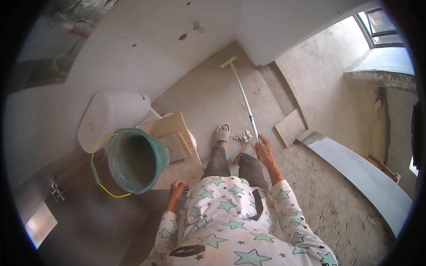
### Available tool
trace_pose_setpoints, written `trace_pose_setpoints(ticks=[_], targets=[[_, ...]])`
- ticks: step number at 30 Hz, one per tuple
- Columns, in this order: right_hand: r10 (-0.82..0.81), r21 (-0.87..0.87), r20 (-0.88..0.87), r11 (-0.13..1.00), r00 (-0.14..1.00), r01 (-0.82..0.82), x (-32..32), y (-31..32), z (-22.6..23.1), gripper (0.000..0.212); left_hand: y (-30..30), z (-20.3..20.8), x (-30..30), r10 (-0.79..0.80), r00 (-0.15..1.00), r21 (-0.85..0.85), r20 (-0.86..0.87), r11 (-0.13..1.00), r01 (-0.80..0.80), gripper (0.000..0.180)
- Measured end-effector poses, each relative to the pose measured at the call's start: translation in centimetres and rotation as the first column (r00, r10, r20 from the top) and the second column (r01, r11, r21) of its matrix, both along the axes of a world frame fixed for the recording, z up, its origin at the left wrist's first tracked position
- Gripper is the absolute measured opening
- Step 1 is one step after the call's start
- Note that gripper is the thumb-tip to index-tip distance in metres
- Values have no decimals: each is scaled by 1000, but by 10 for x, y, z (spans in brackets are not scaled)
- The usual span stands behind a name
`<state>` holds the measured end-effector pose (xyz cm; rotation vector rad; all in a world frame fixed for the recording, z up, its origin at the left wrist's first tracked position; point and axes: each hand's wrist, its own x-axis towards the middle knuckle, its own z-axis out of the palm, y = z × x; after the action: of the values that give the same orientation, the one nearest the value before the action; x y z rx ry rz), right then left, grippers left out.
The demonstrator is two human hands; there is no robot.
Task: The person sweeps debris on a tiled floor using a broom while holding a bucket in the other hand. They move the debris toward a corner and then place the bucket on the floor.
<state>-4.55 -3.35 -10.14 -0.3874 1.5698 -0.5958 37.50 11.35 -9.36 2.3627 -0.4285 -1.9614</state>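
My right hand (265, 153) is wrapped round the upper end of the white pole of a floor brush (243, 94). The pole slants away from me, and its narrow yellowish head (228, 61) rests on the floor near the far wall corner. Just beyond my right foot lies a small heap of whitish rubble (243, 137), left of the pole. My left hand (178, 188) hangs beside my left thigh with its fingers loosely curled, apparently holding nothing. The nearest thing to it is a green bucket (163, 153) with a yellow handle, which it does not touch.
A white cylindrical tank (116, 113) lies against the left wall behind brown boards (176, 146). At right, a long grey slab (355, 173) lies beside rough, crumbly ground (328, 208). A square tile (290, 127) sits by the floor's raised edge. A mirror (44, 53) hangs upper left.
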Motion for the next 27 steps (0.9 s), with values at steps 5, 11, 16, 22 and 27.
trace_pose_setpoints(ticks=[5, 11, 16, 22, 27], targets=[[-15, -76, 11, 997, 1000, 15, 22, -51, -22, 67, -10, 3, 0, 31, 999, -59, 28, 998, -29, 35], [59, -8, -16, 998, 998, -59, -4, -2, -21, 68, 2, -1, 14, 47, 998, -69, 40, 997, -45, 38], [89, 146, -164, 987, 982, -65, -39, 91, 32, 69, 1, 6, -1, 24, 999, -56, 35, 998, -22, 37], [88, 102, -199, 992, 976, -69, -41, 112, 75, 69, -3, 9, -9, -96, 995, -69, 15, 993, 97, 33], [-12, 58, -122, 998, 992, 19, -38, 51, 41, 66, -3, -7, 7, -99, 995, -71, 17, 992, 100, 36]])
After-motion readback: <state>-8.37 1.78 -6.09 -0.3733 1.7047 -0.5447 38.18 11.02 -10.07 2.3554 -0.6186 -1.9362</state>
